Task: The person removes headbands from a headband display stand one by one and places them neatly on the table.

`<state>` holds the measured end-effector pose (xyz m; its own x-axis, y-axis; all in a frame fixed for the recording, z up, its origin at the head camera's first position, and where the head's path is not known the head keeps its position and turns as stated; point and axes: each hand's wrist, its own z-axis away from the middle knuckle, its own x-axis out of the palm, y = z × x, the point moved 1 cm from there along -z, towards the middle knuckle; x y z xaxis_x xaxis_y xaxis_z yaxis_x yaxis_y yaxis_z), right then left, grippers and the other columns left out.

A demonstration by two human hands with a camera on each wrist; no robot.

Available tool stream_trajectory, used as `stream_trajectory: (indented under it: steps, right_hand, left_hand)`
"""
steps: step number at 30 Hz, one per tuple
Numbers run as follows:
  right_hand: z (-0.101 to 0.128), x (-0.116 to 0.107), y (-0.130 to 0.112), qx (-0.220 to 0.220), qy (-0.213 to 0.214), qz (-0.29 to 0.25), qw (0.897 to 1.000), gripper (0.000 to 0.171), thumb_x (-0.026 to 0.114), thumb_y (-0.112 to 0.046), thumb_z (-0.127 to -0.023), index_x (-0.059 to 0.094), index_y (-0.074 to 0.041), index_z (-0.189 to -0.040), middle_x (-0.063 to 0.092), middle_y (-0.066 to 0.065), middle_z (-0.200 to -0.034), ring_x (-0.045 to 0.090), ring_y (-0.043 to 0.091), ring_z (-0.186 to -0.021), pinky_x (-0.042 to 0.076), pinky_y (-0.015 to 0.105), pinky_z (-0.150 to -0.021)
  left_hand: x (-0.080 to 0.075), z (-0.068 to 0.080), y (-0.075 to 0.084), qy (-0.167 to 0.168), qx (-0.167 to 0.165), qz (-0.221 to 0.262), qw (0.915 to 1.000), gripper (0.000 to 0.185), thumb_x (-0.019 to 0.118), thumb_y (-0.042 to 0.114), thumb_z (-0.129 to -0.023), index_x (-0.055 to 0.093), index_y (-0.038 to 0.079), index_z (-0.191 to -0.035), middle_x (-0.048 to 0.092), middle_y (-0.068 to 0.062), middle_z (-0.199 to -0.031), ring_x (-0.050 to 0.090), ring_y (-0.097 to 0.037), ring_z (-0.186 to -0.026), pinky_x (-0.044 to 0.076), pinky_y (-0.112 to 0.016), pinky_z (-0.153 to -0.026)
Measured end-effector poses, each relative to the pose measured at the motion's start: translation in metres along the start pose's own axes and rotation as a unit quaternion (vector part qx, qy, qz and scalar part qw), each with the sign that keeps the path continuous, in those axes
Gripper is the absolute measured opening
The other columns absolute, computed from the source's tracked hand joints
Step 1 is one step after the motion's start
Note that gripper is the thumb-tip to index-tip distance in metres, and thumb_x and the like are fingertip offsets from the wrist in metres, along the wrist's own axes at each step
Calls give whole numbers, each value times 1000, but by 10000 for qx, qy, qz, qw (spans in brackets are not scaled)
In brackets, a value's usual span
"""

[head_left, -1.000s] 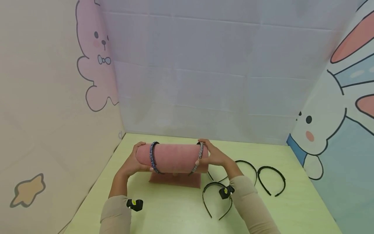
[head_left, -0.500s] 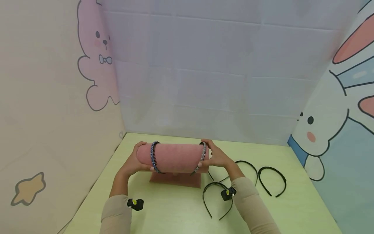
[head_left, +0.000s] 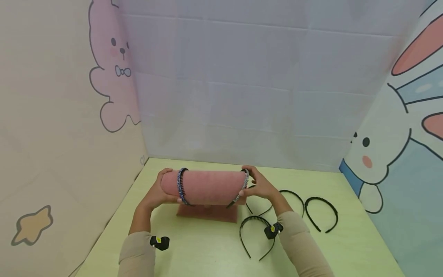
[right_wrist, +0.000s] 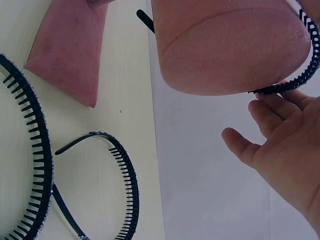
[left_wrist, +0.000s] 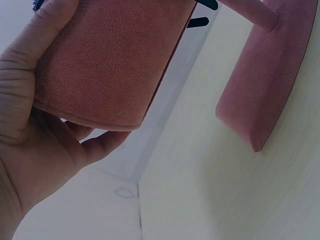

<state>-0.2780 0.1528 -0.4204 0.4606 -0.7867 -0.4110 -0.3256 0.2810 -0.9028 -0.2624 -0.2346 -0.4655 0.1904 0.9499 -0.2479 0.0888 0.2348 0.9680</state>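
A pink plush roll (head_left: 211,187) lies sideways on a stand with a flat pink base (head_left: 207,214). My left hand (head_left: 154,194) grips its left end, thumb in front and other fingers behind. A blue glittery headband (head_left: 180,186) circles the roll near that hand. At the right end, my right hand (head_left: 261,188) holds a silver glittery headband (head_left: 246,181) between thumb and fingers. In the right wrist view, the toothed inner side of this headband (right_wrist: 312,55) stands partly past the roll's end, fingers along its outer edge.
Several toothed headbands lie on the pale table right of the stand: one in front (head_left: 254,217), a black one (head_left: 320,198) farthest right, others partly behind the right arm. White cloth (head_left: 221,115) hangs behind, with cartoon-printed side walls.
My right hand has shifted to the right, sliding the silver headband along the roll to its right end. My left hand and the blue headband have stayed in place.
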Motion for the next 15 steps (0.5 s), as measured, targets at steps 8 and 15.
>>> stream_trajectory:
  steps: [8,15]
  right_hand:
    - [8,2,2,-130,275,-231,9993,84,74,-9,-73,25,3,-141,27,28,-141,21,43,-132,21,63,-98]
    - [15,3,11,-232,438,-584,9971,82,73,-1,-74,24,6,-140,32,30,-137,30,44,-127,27,62,-95]
  left_hand:
    - [0,1,0,-1,62,-9,10000,115,90,1,-50,22,32,-137,34,-12,-133,44,-38,-111,47,-43,-80]
    - [0,2,1,25,45,-24,10000,115,91,3,-49,22,32,-137,34,-12,-134,44,-38,-111,47,-42,-80]
